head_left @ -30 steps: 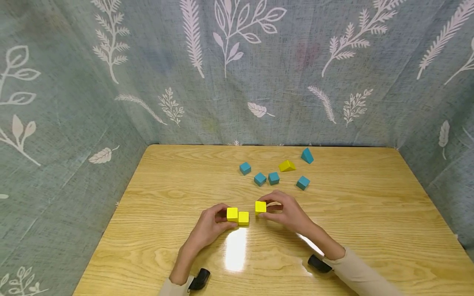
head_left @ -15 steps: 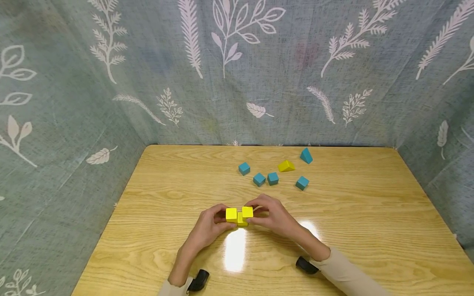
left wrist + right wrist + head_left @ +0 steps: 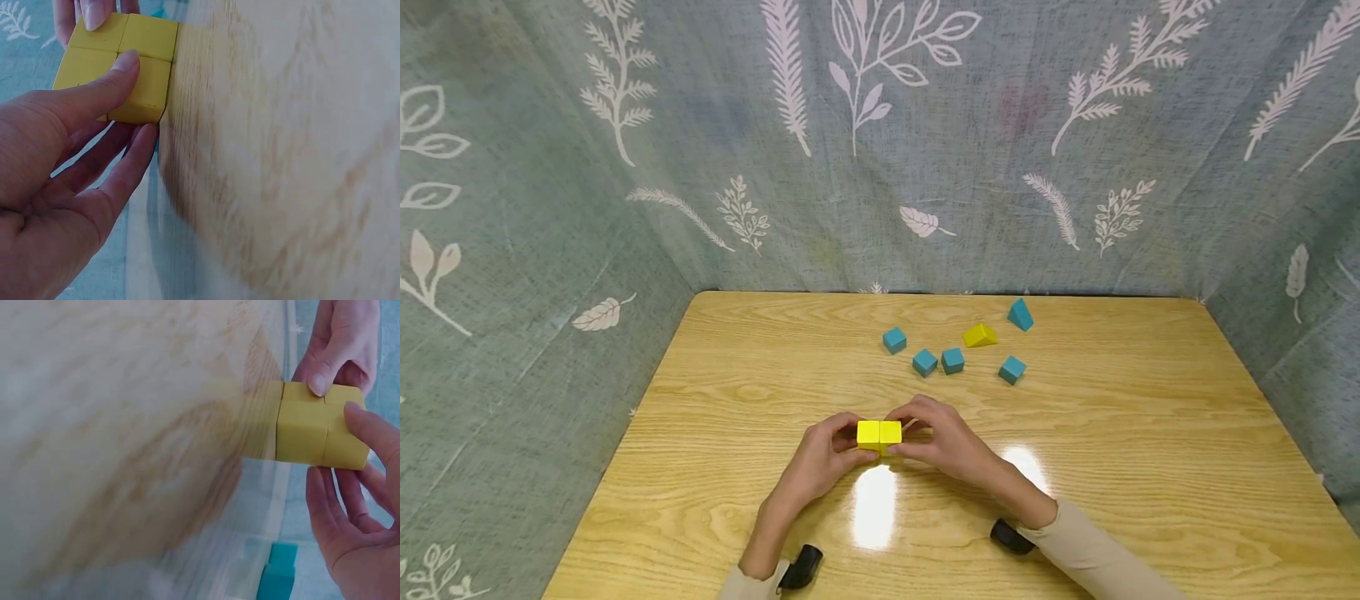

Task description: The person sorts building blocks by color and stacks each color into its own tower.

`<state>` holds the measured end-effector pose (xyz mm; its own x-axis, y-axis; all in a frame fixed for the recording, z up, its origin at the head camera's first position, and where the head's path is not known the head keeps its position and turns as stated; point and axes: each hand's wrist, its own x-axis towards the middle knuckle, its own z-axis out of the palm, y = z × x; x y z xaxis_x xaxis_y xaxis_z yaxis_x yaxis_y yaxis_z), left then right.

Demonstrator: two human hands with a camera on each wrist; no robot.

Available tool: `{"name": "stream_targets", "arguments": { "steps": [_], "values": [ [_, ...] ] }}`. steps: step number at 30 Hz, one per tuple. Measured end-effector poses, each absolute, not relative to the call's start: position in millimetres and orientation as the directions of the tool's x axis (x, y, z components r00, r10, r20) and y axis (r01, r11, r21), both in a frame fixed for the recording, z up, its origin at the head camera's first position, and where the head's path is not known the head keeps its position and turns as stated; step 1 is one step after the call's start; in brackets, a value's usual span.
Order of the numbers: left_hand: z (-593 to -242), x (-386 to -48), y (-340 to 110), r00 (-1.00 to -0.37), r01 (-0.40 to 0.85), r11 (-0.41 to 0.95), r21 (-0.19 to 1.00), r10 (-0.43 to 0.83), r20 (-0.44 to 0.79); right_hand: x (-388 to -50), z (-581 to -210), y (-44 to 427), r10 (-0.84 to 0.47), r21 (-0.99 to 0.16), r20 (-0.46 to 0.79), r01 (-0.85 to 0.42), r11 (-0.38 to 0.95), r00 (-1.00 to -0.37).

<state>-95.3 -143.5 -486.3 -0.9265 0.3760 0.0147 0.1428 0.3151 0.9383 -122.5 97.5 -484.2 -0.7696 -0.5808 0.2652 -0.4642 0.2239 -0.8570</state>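
Note:
In the head view two yellow cubes, left (image 3: 868, 432) and right (image 3: 891, 432), sit side by side and touch. Both wrist views show them as the tops of two adjoining two-cube stacks, with lower cubes (image 3: 150, 39) (image 3: 302, 432) against the table. My left hand (image 3: 822, 460) grips the left stack, its thumb across both cubes in the left wrist view. With thumb and fingers my right hand (image 3: 953, 446) pinches the upper right cube (image 3: 345, 442). The palm-side contact of some fingers is hidden behind the cubes.
Beyond the hands lie several blue cubes (image 3: 952, 361), a yellow wedge-shaped block (image 3: 980, 336) and a blue wedge-shaped block (image 3: 1020, 315). Patterned grey-blue cloth (image 3: 820, 208) hangs around the back and sides of the wooden table (image 3: 737, 350).
My right hand has moved left with its yellow cube, over the lone lower cube and down against the left stack's top. My left hand has kept its grip and place.

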Motion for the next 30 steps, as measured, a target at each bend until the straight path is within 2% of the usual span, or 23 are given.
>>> {"name": "stream_targets", "arguments": {
  "steps": [11, 21, 30],
  "values": [
    [-486.4, -95.6, -144.3, -0.926, 0.138, 0.303, 0.943, 0.377, 0.014, -125.8, -479.3, 106.9, -0.603, -0.807, 0.293, -0.530, 0.260, -0.742],
    [-485.5, -94.4, -142.8, -0.938, 0.131, 0.333, 0.934, 0.346, 0.008, -143.2, -467.5, 130.4, -0.551, -0.790, 0.295, -0.524, 0.319, -0.781],
    [-485.0, -93.4, -142.5, -0.938, 0.116, 0.327, 0.938, 0.348, -0.005, -160.3, -462.8, 155.2, -0.522, -0.737, 0.330, -0.560, 0.378, -0.787]
  ]
}}
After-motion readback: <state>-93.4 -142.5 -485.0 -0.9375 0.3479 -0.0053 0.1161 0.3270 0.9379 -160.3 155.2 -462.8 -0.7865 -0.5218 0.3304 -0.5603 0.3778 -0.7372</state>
